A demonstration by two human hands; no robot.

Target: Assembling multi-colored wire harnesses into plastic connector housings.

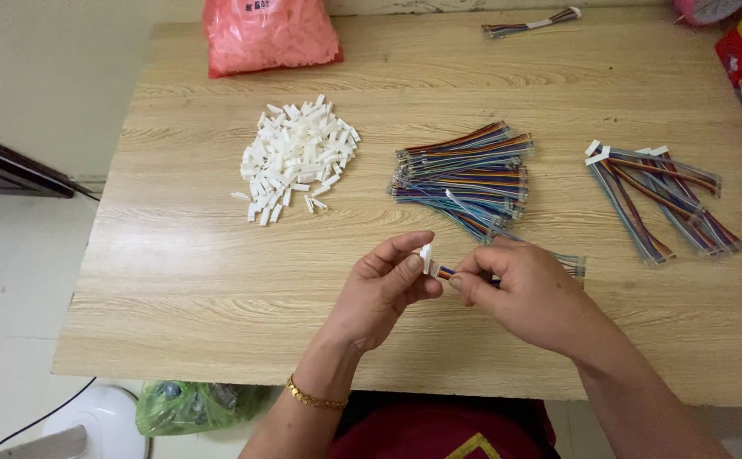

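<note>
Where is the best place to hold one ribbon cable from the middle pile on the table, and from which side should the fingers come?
Probably by the near end of a cable in the pile of ribbon cables. The strands lie flat and mostly left to right, with a few loose ends fanning toward the table front edge. Coming from above at that near side, pinching across the flat width, should free one without dragging the rest.

On the table [175, 280], the heap of small connector housings [296, 157] lies left of centre. Right of it, near the middle, sits the pile of ribbon cables [464, 174], and a smaller bunch of finished cables [660, 200] lies toward the right edge. A plastic bag [269, 36] rests at the far edge, behind the heap. One lone cable [531, 24] lies near the far right corner. Both hands, the left hand [384, 293] and right hand [528, 293], meet near the near edge, in front of the pile.
</note>
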